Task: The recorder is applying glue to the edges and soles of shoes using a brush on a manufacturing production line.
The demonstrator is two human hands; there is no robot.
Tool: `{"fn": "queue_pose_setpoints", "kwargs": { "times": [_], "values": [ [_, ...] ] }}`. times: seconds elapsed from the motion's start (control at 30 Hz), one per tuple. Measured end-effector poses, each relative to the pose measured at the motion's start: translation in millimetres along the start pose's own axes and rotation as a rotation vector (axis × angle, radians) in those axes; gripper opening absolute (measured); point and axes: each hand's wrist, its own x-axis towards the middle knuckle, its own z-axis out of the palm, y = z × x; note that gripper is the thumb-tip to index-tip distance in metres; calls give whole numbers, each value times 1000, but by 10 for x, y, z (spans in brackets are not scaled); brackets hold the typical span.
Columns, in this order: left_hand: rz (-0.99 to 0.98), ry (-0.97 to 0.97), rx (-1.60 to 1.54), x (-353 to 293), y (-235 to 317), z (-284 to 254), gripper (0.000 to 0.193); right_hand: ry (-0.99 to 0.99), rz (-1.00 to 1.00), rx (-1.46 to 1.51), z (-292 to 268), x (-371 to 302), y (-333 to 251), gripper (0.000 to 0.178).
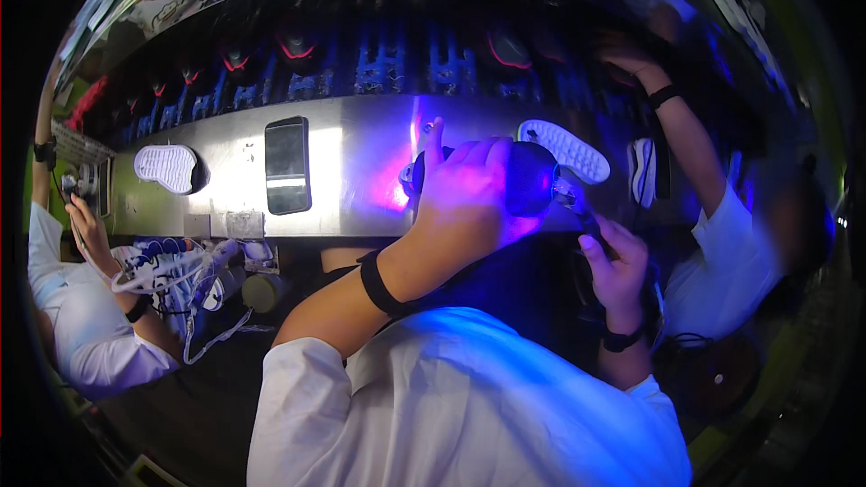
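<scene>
My left hand (pixel 467 182) lies over a dark shoe upper (pixel 534 179), fingers wrapped across its top and one finger pointing away from me. Purple-blue light falls on it and hides its detail. At the right end of the upper, my right hand (pixel 618 263) pinches a slim dark-handled tool (pixel 577 203). Its pale, shiny head meets or nearly touches the upper; its exact kind is not clear. Just beyond, a white shoe sole (pixel 574 152) rests on the metal bench (pixel 361 126), partly behind the upper.
A black phone (pixel 288 167) and another white sole (pixel 166 169) lie left on the bench, more soles (pixel 642 171) to the right. Behind runs a dark rack (pixel 379 59) carrying several shoes. Co-workers sit on both sides; white tubing (pixel 194 280) hangs at the left.
</scene>
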Motion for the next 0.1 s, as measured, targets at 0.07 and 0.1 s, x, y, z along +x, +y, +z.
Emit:
{"fn": "queue_pose_setpoints", "kwargs": {
  "times": [0.07,0.1],
  "values": [
    [1,32,27,56,-85,6,81,61,-34,1,91,121,14,32],
    [14,50,57,53,-151,35,84,69,-51,-19,150,161,17,32]
  ]
}}
